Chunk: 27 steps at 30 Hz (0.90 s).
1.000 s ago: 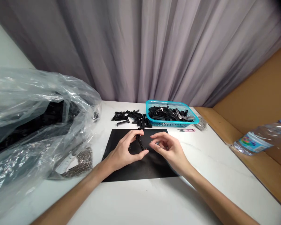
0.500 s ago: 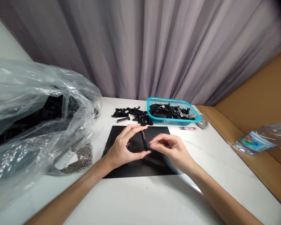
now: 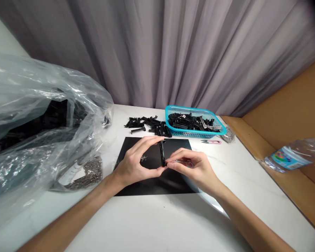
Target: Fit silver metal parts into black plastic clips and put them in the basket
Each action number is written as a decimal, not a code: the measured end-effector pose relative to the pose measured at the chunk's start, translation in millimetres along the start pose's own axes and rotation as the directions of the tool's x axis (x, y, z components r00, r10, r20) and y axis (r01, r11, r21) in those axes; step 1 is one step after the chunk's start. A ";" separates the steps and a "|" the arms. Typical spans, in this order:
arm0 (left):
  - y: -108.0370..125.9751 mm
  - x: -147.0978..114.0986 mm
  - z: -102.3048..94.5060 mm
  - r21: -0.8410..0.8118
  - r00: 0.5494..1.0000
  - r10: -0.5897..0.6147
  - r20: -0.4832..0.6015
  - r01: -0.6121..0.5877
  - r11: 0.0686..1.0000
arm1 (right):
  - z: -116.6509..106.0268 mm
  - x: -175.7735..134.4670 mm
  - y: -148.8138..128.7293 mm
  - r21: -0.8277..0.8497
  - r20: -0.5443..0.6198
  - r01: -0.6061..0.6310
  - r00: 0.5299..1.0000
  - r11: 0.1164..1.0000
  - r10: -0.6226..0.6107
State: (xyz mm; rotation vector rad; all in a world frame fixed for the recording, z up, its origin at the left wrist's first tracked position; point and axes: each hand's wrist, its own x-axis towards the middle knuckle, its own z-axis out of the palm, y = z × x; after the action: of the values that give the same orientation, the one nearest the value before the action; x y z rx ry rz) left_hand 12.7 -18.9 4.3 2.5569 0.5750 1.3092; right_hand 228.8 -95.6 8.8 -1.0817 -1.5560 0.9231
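My left hand (image 3: pixel 136 159) grips a narrow black plastic part (image 3: pixel 162 153) by its two ends, between thumb and fingertips, and the part stands nearly upright. At the part's lower end, my right hand (image 3: pixel 193 164) is closed in a pinch. A thin, shiny metal piece (image 3: pixel 182 162) shows along its fingers; its exact kind is too small to make out. Both hands are above a black mat (image 3: pixel 157 187). On the mat, behind my left hand's curve, lies a small cluster of tiny metal pieces (image 3: pixel 144 158).
Several black plastic parts (image 3: pixel 138 130) lie behind the mat, beside a blue basket (image 3: pixel 196 133) full of similar ones. Pink thread snips (image 3: pixel 212 142) rest nearby. Clear plastic bags stand left, one holding small metal pieces (image 3: pixel 93 171). A plastic bottle (image 3: pixel 286 159) is at right.
The right fingertips have moved slightly to the lower end of the black part, and the thin metal piece shows more clearly. The part has turned a little more upright.
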 end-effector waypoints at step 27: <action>-2.9 0.6 -3.3 0.004 0.999 0.019 0.050 -0.019 1.000 | 2.0 -1.3 -6.6 -0.119 0.071 0.069 0.996 0.990 -0.061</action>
State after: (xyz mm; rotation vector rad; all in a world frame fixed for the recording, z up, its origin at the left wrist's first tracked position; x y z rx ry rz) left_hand 9.6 -16.1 5.7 2.5963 0.5459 1.2481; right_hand 225.6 -99.0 14.1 -1.0879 -1.7120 0.8369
